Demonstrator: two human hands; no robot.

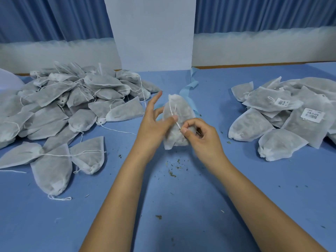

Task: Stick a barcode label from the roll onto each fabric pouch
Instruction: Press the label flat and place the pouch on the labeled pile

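A tall white pillar (151,33) stands in the middle at the back. Left of the pillar hangs a blue curtain (54,17). Right of the pillar hangs a second blue curtain (263,11). Under each one runs a white band (263,50) with a fuzzy top. In front of the pillar lies a big blue table (181,211). A thin brown strip (254,66) runs along the table's back edge. The light is soft and even.

pouch piles (60,106) left (291,115) and right
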